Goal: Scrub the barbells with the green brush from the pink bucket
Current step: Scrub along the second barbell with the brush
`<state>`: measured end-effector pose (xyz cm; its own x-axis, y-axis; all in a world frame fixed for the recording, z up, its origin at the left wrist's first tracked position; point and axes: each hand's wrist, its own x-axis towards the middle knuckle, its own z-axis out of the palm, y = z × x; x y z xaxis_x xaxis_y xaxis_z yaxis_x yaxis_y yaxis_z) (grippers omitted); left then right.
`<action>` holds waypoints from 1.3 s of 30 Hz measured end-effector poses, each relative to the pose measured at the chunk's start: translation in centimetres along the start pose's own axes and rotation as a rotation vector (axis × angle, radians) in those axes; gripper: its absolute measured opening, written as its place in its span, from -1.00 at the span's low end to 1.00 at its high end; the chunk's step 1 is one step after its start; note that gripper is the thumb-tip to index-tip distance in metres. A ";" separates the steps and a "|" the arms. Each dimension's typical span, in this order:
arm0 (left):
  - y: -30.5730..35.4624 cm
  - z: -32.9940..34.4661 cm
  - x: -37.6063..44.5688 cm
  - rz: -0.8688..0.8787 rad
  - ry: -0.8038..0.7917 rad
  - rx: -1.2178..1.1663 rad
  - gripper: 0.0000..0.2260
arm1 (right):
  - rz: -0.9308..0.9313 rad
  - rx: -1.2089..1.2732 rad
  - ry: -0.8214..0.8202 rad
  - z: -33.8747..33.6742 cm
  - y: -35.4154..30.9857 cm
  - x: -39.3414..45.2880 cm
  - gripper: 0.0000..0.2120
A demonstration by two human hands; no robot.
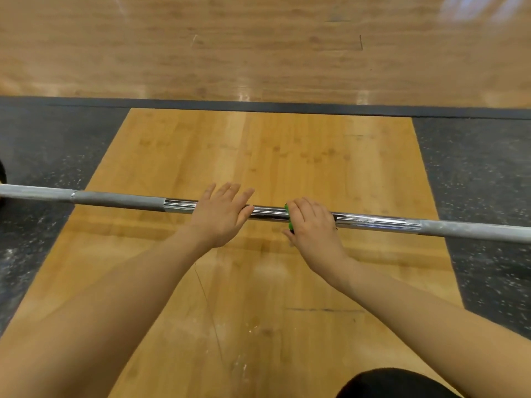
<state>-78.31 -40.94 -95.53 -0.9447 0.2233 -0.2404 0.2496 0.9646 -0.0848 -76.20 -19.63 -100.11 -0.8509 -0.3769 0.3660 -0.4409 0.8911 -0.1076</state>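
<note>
a gym floor seen from above: a light wooden lifting platform lies in the middle, with dark speckled rubber flooring on both sides of it and paler polished wood floor beyond a dark border strip at the far edge. white chalky smears mark the platform nearer than the bar.

a steel barbell runs across the whole view from left to right, above the platform, sloping slightly nearer toward the right. its middle stretch is shiny chrome; the stretches farther out on each side are dull grey. at the far left end of the barbell a sliver of a black weight plate shows at the edge of view.

the left hand rests on the shiny part of the barbell, left of its centre, fingers straight and spread, palm laid over the bar, not grasping it.

the right hand is just beside it, to the right on the same shiny stretch, fingers curled around a green brush and holding it on the bar. only a thin green edge of the brush shows at the left side of that hand; the rest is covered by the fingers.

both bare forearms reach in from the near edge. something dark and rounded, possibly a knee, sits nearer than the barbell, at the bottom right.
</note>
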 end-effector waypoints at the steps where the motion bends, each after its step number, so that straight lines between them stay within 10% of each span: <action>1: 0.2 0.5 0.3 -0.015 0.034 -0.023 -0.50 | -0.004 -0.007 -0.003 0.1 0.0 0.1 -0.40; 11: 1.6 2.7 1.5 -0.182 0.360 -0.199 -0.40 | -0.064 -0.061 0.057 0.8 0.5 0.2 -0.53; 29: 1.2 3.1 1.2 -0.120 0.409 -0.169 -0.50 | -0.163 -0.082 0.080 1.5 -1.4 1.8 -0.62; 39: 1.4 3.0 1.1 -0.138 0.392 -0.168 -0.50 | 0.072 -0.088 0.186 -0.2 3.5 -1.3 -0.71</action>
<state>-78.39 -39.76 -98.84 -0.9841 0.0956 0.1494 0.1078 0.9912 0.0762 -76.57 -15.98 -100.81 -0.8085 -0.2656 0.5252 -0.3471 0.9358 -0.0610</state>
